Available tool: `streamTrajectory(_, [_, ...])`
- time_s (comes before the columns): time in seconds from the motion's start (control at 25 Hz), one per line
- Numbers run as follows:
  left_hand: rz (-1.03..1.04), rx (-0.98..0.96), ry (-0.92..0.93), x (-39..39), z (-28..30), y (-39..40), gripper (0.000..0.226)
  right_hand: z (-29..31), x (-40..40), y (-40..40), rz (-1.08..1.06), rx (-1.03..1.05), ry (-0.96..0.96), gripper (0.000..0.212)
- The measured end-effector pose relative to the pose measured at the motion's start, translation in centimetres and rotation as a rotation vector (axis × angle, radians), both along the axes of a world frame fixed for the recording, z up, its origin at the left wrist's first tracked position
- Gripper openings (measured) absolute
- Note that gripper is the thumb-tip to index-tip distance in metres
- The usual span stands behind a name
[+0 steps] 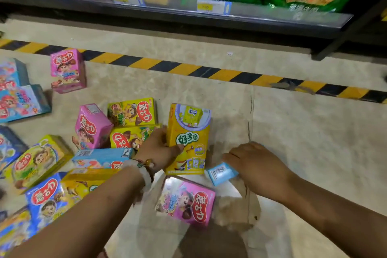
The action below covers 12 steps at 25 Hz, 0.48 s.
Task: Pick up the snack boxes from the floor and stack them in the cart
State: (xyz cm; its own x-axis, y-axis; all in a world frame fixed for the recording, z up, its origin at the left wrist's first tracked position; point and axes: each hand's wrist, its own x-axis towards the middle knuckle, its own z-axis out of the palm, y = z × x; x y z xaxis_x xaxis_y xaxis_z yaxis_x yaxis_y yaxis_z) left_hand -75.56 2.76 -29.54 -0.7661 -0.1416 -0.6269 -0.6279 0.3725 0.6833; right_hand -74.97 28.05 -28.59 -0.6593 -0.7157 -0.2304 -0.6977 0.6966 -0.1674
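Several snack boxes lie scattered on the tiled floor. My left hand grips the left edge of a tall yellow cartoon box, thumb across its front. My right hand holds a small light-blue box with a barcode, fingers curled over it. A pink box lies flat just below both hands. Yellow boxes, a pink box and a blue box crowd to the left of my left hand. No cart is in view.
A store shelf edge with noodle packs runs across the top. Yellow-black hazard tape crosses the floor. More boxes, a pink one and blue ones, lie at far left. Bare floor spreads to the right.
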Motion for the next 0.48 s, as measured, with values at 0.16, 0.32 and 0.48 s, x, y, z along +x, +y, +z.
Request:
streamTrajectory(0.16, [0.106, 0.146, 0.037, 1.6, 11.9, -2.3, 0.034, 11.1, 0.5, 0.2, -0.216, -0.017, -0.074, 0.063])
streamTrajectory(0.32, [0.103, 0.242, 0.033, 4.7, 27.6, -3.9, 0.044, 27.7, 1.4, 0.3, -0.757, -0.259, -0.428, 0.054])
streamTrajectory(0.48, [0.183, 0.378, 0.019, 8.6, 43.5, -4.1, 0.04, 44.3, 3.8, 1.3, -0.893, -0.459, -0.519, 0.041])
